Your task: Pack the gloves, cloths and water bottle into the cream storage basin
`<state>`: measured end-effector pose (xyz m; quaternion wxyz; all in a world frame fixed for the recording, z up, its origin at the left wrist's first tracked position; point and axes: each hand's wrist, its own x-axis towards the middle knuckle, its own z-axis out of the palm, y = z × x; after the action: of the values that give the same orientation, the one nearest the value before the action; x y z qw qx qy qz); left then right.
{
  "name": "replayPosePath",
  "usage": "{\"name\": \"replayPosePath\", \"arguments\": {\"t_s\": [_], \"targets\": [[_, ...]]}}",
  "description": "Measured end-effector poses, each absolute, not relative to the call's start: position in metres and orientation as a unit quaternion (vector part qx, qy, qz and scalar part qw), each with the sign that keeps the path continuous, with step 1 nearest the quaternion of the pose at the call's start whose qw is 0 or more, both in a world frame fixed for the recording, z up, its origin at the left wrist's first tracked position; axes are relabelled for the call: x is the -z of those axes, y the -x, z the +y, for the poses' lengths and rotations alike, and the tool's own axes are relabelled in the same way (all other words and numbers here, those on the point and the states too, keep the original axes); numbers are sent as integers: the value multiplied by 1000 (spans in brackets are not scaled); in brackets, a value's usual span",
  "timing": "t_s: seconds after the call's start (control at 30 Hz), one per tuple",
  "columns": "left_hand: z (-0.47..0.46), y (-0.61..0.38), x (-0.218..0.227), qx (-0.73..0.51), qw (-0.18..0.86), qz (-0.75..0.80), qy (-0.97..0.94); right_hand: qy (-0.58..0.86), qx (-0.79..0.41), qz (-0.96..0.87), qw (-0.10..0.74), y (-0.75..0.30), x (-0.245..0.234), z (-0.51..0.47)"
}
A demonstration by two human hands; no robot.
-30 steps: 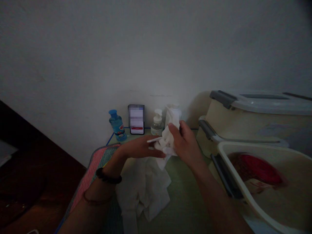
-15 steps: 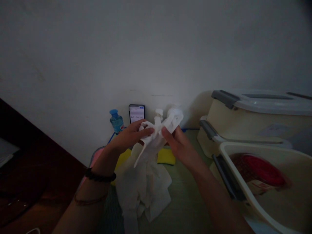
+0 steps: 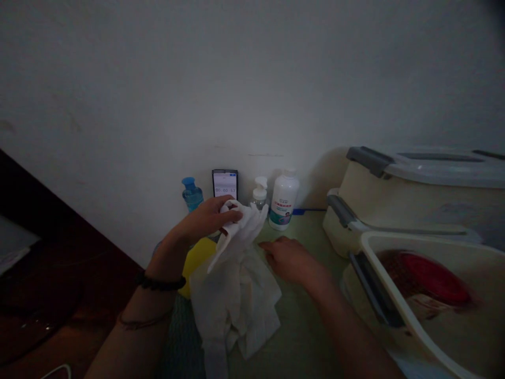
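Note:
My left hand (image 3: 211, 217) is closed on the bunched top of a white cloth (image 3: 246, 223), thumb on top, holding it up off the table. The rest of this cloth, or a second white one touching it, spreads in folds (image 3: 236, 302) towards me. My right hand (image 3: 290, 258) is low over the table just right of the cloth, palm down, with its fingers curled and the index finger towards the cloth. Whatever lies under those fingers is hidden. A yellow piece (image 3: 199, 258) shows beneath my left wrist, partly covered by the cloth.
Along the wall stand a blue bottle (image 3: 192, 195), a phone (image 3: 225, 185) with a timer, a pump bottle (image 3: 259, 192) and a white labelled bottle (image 3: 283, 202). At right are stacked lidded boxes (image 3: 394, 200) and an open bin (image 3: 366, 239) holding a red-lidded jar (image 3: 430, 279).
My right hand has let go of the cloth and dropped to the table, over where a small yellow sponge showed. The cloth's raised end has sagged, uncovering the white bottle. The left hand keeps its hold.

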<state>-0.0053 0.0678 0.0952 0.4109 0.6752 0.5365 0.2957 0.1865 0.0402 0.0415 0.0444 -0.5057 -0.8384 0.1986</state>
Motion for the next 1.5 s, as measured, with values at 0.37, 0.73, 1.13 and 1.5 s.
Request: {"name": "replayPosePath", "arguments": {"t_s": [0.37, 0.73, 1.13, 1.5], "targets": [[76, -9, -80, -374, 482, 490, -623, 534, -224, -798, 163, -185, -86, 13], [64, -17, -90, -411, 537, 402, -617, 453, -302, -755, 365, -186, -87, 26], [57, -13, -86, -399, 524, 374, -654, 441, -436, -658, 427, -186, -89, 31], [48, -14, -93, -372, 565, 350, -648, 466, -482, -511, 538, -192, -101, 29]]}}
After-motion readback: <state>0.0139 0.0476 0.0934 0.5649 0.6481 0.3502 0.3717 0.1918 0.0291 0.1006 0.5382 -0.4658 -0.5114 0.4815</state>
